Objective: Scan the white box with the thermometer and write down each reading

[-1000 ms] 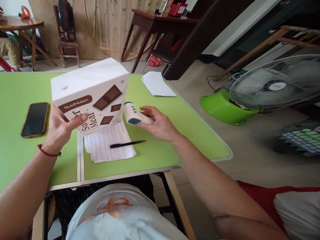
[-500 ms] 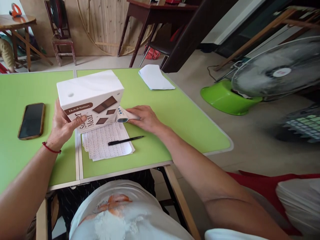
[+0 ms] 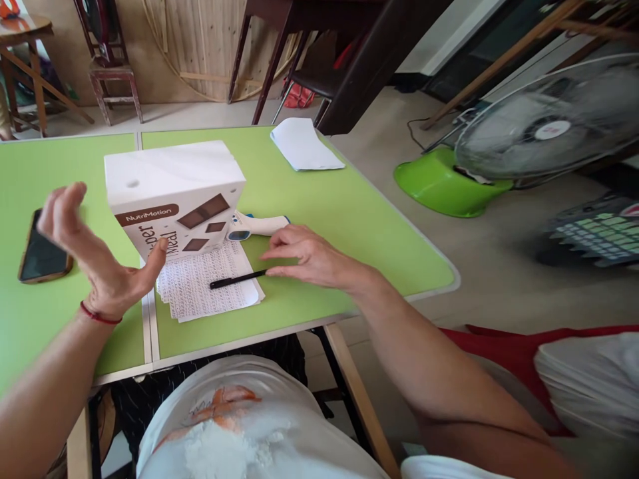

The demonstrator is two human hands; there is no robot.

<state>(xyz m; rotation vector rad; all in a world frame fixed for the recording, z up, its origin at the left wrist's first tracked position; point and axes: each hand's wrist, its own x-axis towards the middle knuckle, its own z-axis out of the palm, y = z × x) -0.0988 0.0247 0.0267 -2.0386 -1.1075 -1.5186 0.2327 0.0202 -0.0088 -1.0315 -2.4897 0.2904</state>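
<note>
A white box printed "NutriMotion" stands on the green table, over the far part of some handwritten sheets. My left hand is at its left side, fingers spread and lifted off the box; the thumb overlaps the printed front, and I cannot tell whether it touches. A white forehead thermometer lies against the box's right side. Just in front of its handle is my right hand, empty, with thumb and fingers apart. Its thumb is beside the end of a black pen lying on the sheets.
A phone lies on the table behind my left hand. More paper rests near the far edge. On the floor to the right are a large fan, a green stool and a crate-like object.
My left hand has let go of the box and opened out to the left. My right hand has released the thermometer and moved nearer to me, towards the pen.
</note>
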